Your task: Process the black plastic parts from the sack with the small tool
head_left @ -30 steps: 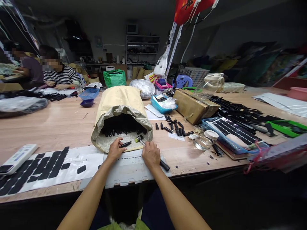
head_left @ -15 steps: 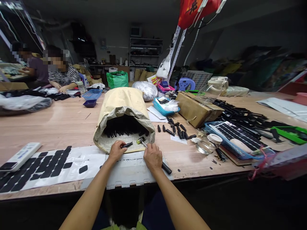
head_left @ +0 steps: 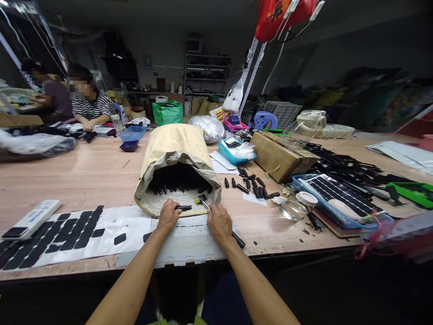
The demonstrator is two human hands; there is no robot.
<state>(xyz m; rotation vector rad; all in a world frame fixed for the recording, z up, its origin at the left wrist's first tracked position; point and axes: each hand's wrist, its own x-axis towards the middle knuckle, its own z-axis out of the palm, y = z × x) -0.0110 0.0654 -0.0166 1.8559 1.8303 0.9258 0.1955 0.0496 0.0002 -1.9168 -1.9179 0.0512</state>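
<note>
A beige sack (head_left: 177,140) lies on its side with its open mouth facing me, and many black pieces (head_left: 165,188) show inside. At the lip of the sack my left hand (head_left: 168,215) pinches a slim black piece (head_left: 184,208) that points right. My right hand (head_left: 219,221) is closed around a small hammer, whose yellowish-green and metal head (head_left: 200,199) is over the sack's lip. The hammer's black handle end (head_left: 238,240) sticks out below that hand. Beneath both hands is a pale board (head_left: 189,246).
Loose black pieces (head_left: 256,190) lie right of the sack, near a cardboard box (head_left: 279,155) and a glass jar (head_left: 293,209). A sheet with black patches (head_left: 128,225) and a white device (head_left: 34,219) are at left. A person in stripes (head_left: 93,106) sits at the back left.
The black piece in my left hand has turned to lie flatter. The whole view has shifted slightly, with objects a little further right. Both hands keep their hold.
</note>
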